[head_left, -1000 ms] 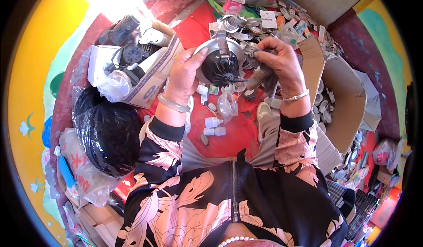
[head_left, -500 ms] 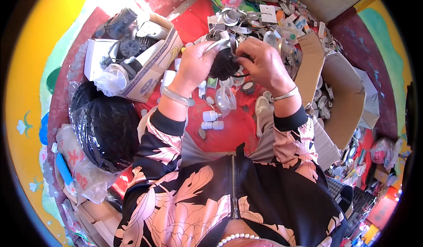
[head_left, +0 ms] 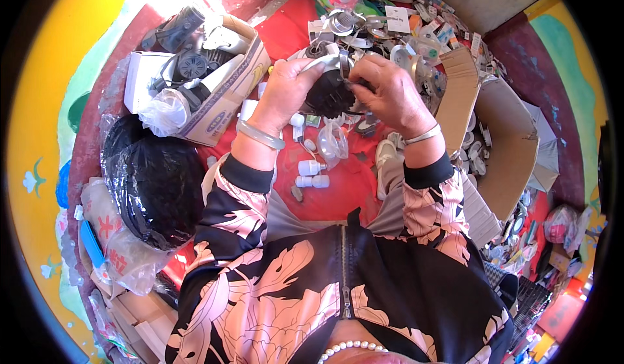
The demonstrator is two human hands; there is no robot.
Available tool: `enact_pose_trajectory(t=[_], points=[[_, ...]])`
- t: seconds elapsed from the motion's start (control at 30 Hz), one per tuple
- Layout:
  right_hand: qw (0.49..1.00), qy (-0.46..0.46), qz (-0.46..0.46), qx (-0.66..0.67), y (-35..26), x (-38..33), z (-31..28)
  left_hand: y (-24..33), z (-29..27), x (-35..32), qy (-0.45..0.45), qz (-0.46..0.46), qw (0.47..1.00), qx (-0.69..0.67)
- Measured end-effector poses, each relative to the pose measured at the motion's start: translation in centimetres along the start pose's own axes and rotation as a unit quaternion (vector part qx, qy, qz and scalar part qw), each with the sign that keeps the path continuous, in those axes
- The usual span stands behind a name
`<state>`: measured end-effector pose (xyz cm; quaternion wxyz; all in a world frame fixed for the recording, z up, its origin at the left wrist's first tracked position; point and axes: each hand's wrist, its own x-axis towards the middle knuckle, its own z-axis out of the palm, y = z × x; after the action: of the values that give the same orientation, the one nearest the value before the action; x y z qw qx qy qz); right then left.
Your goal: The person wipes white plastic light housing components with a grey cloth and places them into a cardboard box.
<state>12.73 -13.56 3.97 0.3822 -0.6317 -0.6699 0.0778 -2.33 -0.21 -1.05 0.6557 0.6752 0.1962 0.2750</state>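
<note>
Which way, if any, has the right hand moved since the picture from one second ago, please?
Yes, the right hand has moved left, away from the open cardboard box, toward the black finned fixture.

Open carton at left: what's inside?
Inside the carton: a round dark slotted part, a white casing and other dark parts. A clear plastic bag covers the near corner; anything beneath the pile is hidden.

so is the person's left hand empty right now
No, the left hand grips the rim of a lamp with a black ribbed back.
</note>
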Motion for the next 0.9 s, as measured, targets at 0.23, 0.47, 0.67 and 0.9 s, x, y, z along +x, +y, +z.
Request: enact_pose_trajectory(t=[0.23,0.47,0.67,0.9], points=[[0.94,0.142,0.216,0.221,3.8,-1.0,-2.8,2.7,-0.8,-0.1,0.079,-0.025,0.958,-0.276],[0.788,0.253,0.168,0.535,2.3,-1.2,-5.1,3.0,-0.3,-0.5,0.121,0.087,0.97,-0.192],[0.822,0.1,0.128,0.545,-1.0,-1.4,-5.3,2.6,-0.1,-0.6,0.123,0.155,0.964,-0.176],[0.842,0.07,0.275,0.458,-1.9,0.5,-1.4,2.5,0.2,-0.9,0.123,0.186,0.973,-0.06]])
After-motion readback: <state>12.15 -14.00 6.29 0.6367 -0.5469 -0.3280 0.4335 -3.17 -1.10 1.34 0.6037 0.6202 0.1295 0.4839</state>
